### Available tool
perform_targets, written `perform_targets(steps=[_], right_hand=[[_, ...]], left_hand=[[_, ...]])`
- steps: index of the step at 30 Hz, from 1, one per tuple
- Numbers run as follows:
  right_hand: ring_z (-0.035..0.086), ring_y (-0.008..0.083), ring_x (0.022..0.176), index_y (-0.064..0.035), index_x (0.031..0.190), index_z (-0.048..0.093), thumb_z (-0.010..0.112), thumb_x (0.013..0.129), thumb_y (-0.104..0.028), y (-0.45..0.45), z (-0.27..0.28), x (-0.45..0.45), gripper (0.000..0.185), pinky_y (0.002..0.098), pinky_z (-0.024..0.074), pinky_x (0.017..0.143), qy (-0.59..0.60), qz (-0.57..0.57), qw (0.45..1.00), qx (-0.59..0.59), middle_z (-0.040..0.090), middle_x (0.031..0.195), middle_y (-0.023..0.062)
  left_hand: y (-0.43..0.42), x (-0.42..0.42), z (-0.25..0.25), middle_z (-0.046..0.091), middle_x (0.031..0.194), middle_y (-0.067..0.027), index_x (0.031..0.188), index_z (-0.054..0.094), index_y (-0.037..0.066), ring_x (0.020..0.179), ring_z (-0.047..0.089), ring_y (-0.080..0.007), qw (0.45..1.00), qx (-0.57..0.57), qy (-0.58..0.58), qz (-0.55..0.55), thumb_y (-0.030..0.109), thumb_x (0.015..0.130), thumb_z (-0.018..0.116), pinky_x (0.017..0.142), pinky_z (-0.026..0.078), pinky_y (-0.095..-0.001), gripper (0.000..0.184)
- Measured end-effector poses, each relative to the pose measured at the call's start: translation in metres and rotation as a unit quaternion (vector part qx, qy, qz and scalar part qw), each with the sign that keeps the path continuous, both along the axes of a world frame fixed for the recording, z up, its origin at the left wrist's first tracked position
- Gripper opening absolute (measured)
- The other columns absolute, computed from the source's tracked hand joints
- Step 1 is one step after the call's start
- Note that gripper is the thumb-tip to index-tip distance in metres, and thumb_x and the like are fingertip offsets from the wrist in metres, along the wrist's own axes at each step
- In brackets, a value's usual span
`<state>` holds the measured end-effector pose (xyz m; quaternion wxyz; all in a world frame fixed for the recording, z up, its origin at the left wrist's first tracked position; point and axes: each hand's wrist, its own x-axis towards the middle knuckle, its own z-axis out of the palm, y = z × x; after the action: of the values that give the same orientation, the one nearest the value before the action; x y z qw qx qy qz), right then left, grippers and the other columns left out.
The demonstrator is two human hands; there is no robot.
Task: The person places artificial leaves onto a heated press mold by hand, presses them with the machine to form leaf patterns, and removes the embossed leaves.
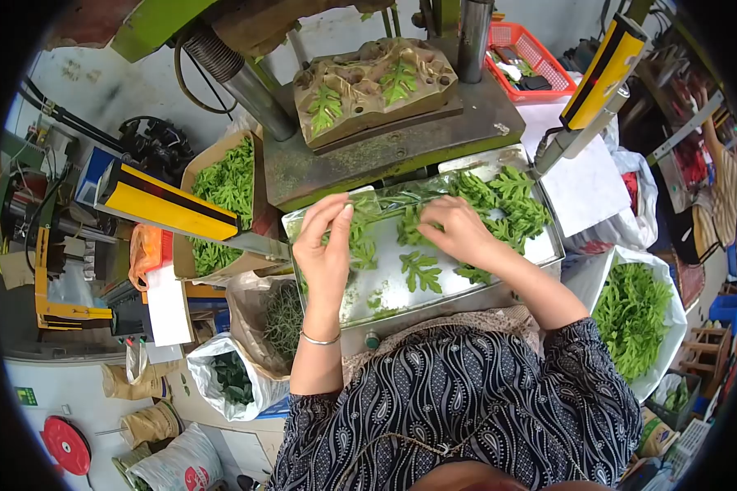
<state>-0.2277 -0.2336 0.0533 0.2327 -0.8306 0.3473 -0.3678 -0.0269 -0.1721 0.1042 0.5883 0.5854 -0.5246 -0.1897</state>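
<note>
My left hand (323, 241) is raised over the left side of a metal tray (368, 296), thumb and fingers pinched on the edge of a clear plastic sheet (367, 203). That sheet stretches along the tray's far side. My right hand (460, 231) is over the tray's middle, its fingers bent together at a green artificial leaf (409, 227); their tips are partly hidden. A single lobed leaf (420, 271) lies flat between my hands. On the right of the tray sits a pile of leaves (516, 204).
Beyond the tray, a press bed (393, 151) carries a metal mould (368, 90) with two leaves on top. Yellow-black guard bars (172, 204) flank it. Leaves fill a cardboard box (258, 176) at left and a white sack (667, 348) at right. A red basket (561, 78) stands behind.
</note>
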Motion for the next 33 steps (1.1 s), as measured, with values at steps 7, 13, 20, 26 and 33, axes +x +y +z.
perform_targets(steps=[7, 13, 20, 26, 33], right_hand=[[0.055, 0.0164, 0.068, -0.0004, 0.085, 0.064, 0.062, 0.080, -0.008, 0.002, 0.054, 0.001, 0.010, 0.0266, 0.0438, 0.062, -0.073, 0.030, 0.996, 0.045, 0.063, 0.080, 0.0069], [0.057, 0.0186, 0.065, 0.0009, 0.087, 0.065, 0.061, 0.078, -0.009, -0.026, 0.086, 0.009, 0.014, 0.0299, 0.0448, 0.058, -0.009, 0.119, 0.985, 0.123, 0.063, 0.077, 0.0100], [0.054, 0.0187, 0.063, 0.0028, 0.086, 0.065, 0.060, 0.080, -0.008, -0.127, 0.111, -0.002, 0.013, 0.0288, 0.0435, 0.057, -0.097, -0.024, 0.995, -0.024, 0.063, 0.080, 0.0087], [0.057, 0.0292, 0.064, -0.0010, 0.083, 0.066, 0.056, 0.078, -0.008, -0.211, 0.117, 0.014, 0.013, 0.0352, 0.0472, 0.061, -0.090, -0.170, 0.955, -0.226, 0.064, 0.080, 0.0124], [0.058, 0.0337, 0.071, -0.0019, 0.083, 0.064, 0.052, 0.076, -0.006, -0.271, 0.084, 0.020, 0.014, 0.0409, 0.0476, 0.064, 0.074, -0.253, 0.928, -0.264, 0.062, 0.081, 0.0136]], left_hand=[[-0.002, -0.006, 0.011, 0.065, 0.092, -0.0057, 0.094, 0.068, 0.000, 0.070, 0.055, -0.0119, 0.993, 0.007, -0.050, -0.107, 0.000, 0.081, 0.065, 0.060, 0.043, -0.0210, 0.013], [-0.010, -0.028, 0.027, 0.065, 0.092, -0.0053, 0.098, 0.067, 0.000, 0.072, 0.054, -0.0088, 0.991, -0.024, -0.051, -0.123, 0.002, 0.085, 0.063, 0.063, 0.043, -0.0184, 0.014], [-0.019, -0.018, 0.005, 0.066, 0.088, -0.0039, 0.102, 0.067, 0.002, 0.066, 0.052, -0.0070, 0.990, 0.037, -0.023, -0.132, 0.005, 0.085, 0.063, 0.057, 0.039, -0.0160, 0.017], [-0.034, -0.012, -0.010, 0.067, 0.088, -0.0046, 0.101, 0.067, 0.001, 0.067, 0.052, -0.0070, 0.987, 0.067, -0.002, -0.143, 0.005, 0.086, 0.062, 0.056, 0.039, -0.0166, 0.016], [-0.051, -0.001, -0.018, 0.067, 0.088, -0.0058, 0.101, 0.067, 0.000, 0.067, 0.054, -0.0079, 0.985, 0.111, 0.019, -0.134, 0.004, 0.086, 0.062, 0.058, 0.040, -0.0170, 0.016]])
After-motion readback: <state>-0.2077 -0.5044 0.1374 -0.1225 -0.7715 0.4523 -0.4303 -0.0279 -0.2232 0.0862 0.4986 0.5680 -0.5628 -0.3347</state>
